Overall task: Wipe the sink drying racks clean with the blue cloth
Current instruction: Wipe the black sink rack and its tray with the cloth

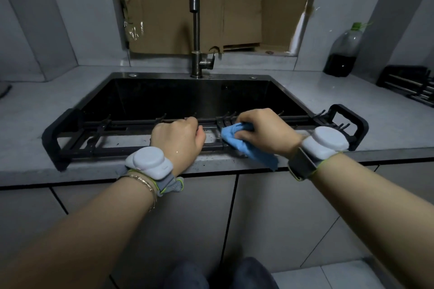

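The right hand [260, 129] gripped the blue cloth [249, 145] against the drying rack [77, 145] — the left hand [177, 137] curled round its bars, near the sink [187, 98].

A home kitchen. A dark sink [164, 96] is sunk in a pale grey countertop [47, 101] at mid frame, with a tall steel faucet [195, 30] rising behind it. A black drying rack [50, 138] spans the sink's near edge, and a second rack [408, 84] lies at far right. Grey wall tiles [70, 19] surround it, cabinet doors [270, 206] run below, and a plastic bottle [342, 51] of dark liquid stands upper right
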`<state>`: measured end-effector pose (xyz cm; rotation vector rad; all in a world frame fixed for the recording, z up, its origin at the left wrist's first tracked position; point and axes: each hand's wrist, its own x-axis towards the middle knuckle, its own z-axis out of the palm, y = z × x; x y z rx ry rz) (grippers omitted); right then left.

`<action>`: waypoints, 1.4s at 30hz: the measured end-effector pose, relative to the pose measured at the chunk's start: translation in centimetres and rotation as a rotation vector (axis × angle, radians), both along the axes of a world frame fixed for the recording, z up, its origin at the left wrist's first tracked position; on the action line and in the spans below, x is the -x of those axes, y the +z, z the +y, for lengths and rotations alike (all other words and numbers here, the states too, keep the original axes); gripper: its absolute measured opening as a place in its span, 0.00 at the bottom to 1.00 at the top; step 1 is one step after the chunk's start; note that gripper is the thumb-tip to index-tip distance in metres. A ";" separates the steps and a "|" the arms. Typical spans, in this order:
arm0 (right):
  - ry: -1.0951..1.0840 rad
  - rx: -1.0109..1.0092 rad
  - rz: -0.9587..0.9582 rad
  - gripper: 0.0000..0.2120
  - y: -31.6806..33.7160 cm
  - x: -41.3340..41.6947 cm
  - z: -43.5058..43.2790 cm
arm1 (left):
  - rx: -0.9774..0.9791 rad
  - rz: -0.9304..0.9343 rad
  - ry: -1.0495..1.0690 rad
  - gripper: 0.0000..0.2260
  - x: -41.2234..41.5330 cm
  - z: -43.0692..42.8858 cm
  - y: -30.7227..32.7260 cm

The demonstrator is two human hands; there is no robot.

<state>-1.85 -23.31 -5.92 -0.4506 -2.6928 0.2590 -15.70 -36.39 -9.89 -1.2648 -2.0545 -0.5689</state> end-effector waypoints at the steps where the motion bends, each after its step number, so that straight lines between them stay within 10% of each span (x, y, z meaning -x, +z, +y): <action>1: 0.014 -0.030 0.003 0.07 -0.1 0.7 -0.6 | -0.022 0.009 -0.005 0.15 0.0 0.1 -0.4; 14: 0.001 -0.116 0.098 0.04 -1.8 -1.2 1.1 | -0.103 0.034 -0.033 0.13 0.5 0.3 -1.0; 22: -0.526 0.628 0.957 0.11 4.2 -2.7 2.6 | -0.082 -0.013 -0.033 0.11 0.5 0.5 -1.1; 27: -0.271 1.225 1.027 0.18 6.5 -0.1 -1.2 | -0.076 -0.037 -0.026 0.10 0.2 0.6 -0.9; 34: -0.186 0.118 -0.196 0.17 -0.5 0.5 -2.0 | -0.084 -0.038 -0.034 0.11 0.1 0.4 -0.8; 42: -0.019 -0.114 -0.066 0.10 -0.4 0.3 -1.0 | -0.077 0.007 0.011 0.13 0.2 0.4 -1.0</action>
